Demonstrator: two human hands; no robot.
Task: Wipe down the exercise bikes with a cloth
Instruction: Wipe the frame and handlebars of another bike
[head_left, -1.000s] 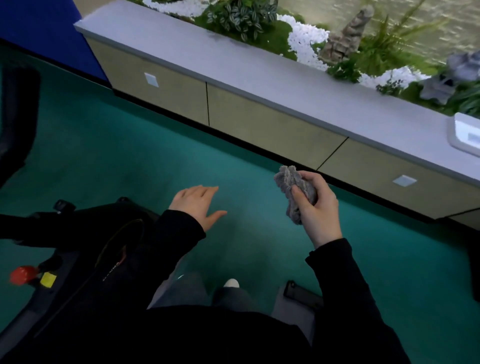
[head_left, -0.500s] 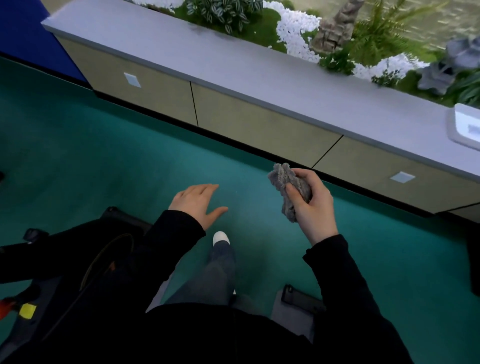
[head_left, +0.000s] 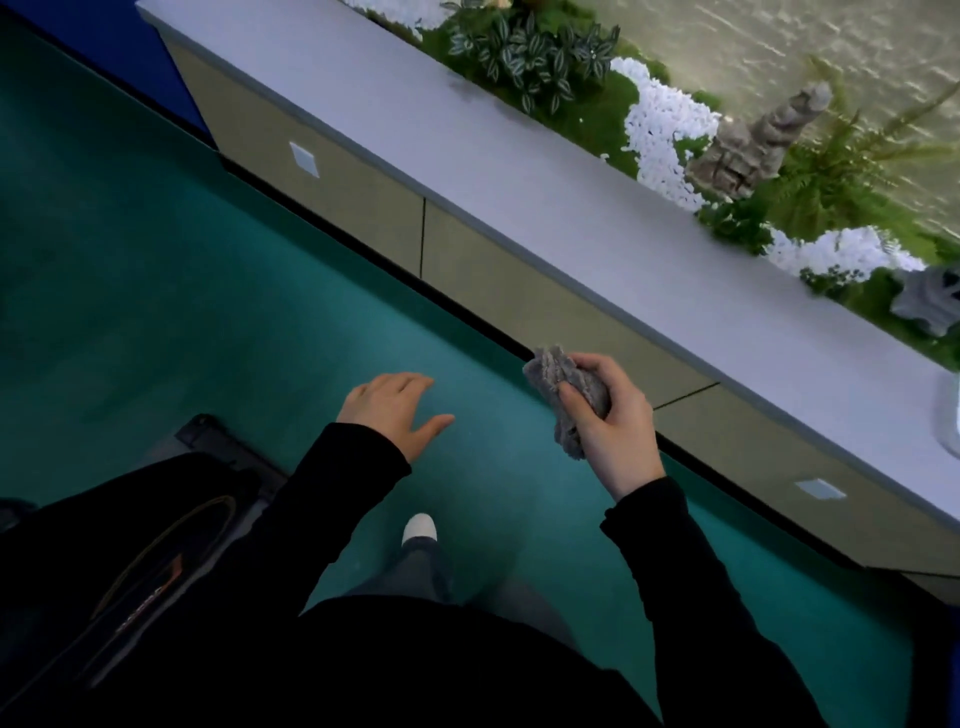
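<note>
Cloth (head_left: 569, 397) bunched in right hand (head_left: 615, 428) | left hand (head_left: 392, 410) relaxed | floor (head_left: 156, 312) open beside ledge (head_left: 519, 171)

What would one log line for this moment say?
right hand: grips grey cloth | left hand: open, empty | exercise bike: lower left, untouched | floor: teal

Dim, cool teal cast; brighter upper right; mild motion blur; wide-angle tilt, dark lower edge.
</note>
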